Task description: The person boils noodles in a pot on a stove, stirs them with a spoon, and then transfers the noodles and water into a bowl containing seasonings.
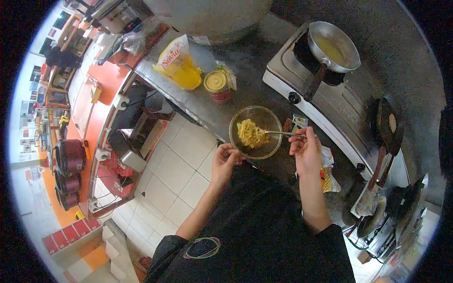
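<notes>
A clear glass bowl [273, 143] sits by the counter's front edge, holding a clump of yellow food [250, 133], noodle-like or mashed. My left hand [226, 155] pinches the bowl's near-left rim between thumb and fingers. In my right hand [305, 150] is the handle of a metal utensil [285, 133], whose far end is buried in the food. Whether it is a fork or a spoon is hidden. Torn sachets [299, 121] lie between the bowl and the stove. An opened food packet [329, 173] is partly behind my right wrist.
A saucepan [334, 49] with yellowish liquid stands on a two-burner gas stove [283, 72]. Beyond it are a frying pan [385, 123] and a spatula [368, 201]. A pouch of yellow oil [184, 69] and a tin can [216, 86] stand behind the bowl.
</notes>
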`<move>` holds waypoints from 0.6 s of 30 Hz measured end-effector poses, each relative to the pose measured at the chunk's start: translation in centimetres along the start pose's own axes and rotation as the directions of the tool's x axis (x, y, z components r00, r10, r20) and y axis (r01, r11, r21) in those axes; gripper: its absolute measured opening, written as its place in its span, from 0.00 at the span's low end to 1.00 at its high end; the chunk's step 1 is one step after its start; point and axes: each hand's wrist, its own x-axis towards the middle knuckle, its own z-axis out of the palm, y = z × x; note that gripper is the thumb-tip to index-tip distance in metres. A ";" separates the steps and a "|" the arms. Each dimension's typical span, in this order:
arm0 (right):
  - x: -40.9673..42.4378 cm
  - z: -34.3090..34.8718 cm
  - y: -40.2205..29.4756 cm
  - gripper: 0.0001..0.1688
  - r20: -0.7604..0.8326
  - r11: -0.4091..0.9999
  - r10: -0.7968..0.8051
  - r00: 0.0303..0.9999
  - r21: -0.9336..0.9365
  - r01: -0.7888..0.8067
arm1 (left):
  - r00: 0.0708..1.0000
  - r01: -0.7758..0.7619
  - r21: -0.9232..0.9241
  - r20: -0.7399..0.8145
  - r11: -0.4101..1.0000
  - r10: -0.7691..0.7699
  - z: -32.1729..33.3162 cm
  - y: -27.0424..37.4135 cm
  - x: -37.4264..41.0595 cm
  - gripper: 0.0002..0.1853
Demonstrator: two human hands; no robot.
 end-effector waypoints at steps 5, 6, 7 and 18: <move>0.1 0.1 -0.5 0.22 -0.030 0.998 -0.008 1.000 0.069 0.010 | 1.000 0.022 0.015 -0.017 1.000 -0.022 0.1 0.2 -0.2 0.13; 0.7 -0.8 0.1 0.22 -0.046 0.997 -0.024 0.999 0.070 0.027 | 1.000 0.024 0.034 -0.014 0.999 -0.023 0.1 0.4 -0.1 0.13; 1.2 -1.7 0.5 0.22 -0.063 0.997 -0.040 0.997 0.070 0.044 | 0.999 0.032 0.017 -0.015 0.999 -0.032 0.2 0.5 -0.1 0.13; -2.1 1.6 -5.1 0.07 0.507 0.154 -0.424 0.751 -0.777 0.611 | 1.000 0.016 -0.003 -0.021 1.000 -0.016 0.2 0.4 -0.1 0.13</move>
